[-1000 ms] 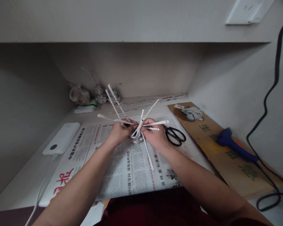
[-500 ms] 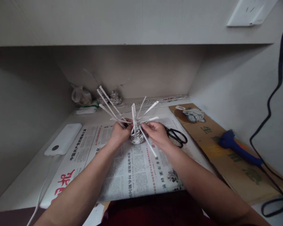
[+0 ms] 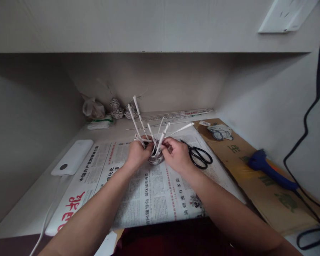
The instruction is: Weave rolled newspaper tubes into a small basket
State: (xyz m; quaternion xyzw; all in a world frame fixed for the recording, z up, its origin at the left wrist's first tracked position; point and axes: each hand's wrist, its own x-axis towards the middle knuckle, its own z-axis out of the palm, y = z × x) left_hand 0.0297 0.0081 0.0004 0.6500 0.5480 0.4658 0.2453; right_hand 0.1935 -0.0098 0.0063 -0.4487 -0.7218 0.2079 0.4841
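One small woven piece (image 3: 156, 160), held low between our hands

It sits mid-frame over the newspaper (image 3: 133, 199), its base low and its paper sticks (image 3: 163, 138) fanning upward, some leaning left and one reaching right. Our left hand (image 3: 139, 152) has its fingers pinched on the left rim among the sticks, probably to keep the piece from turning. Our right hand (image 3: 177, 153) has its fingers drawn narrow at the right rim; we cannot tell whether they grip a stick.

The newspaper presumably shields the white surface (image 3: 29, 213). Scissors (image 3: 202, 158) lie just beside our right hand, likely for easy reach, while the blue glue gun (image 3: 273, 170) rests farther right on cardboard (image 3: 256, 192).

Toward lower centre we have open newspaper up to the near edge. At left, a white device (image 3: 74, 156) bounds our room; at the back, loose rolled sticks (image 3: 181, 115) and woven shapes (image 3: 116, 110) line the wall. The panel (image 3: 149, 26) across the top of the frame may limit lifting.
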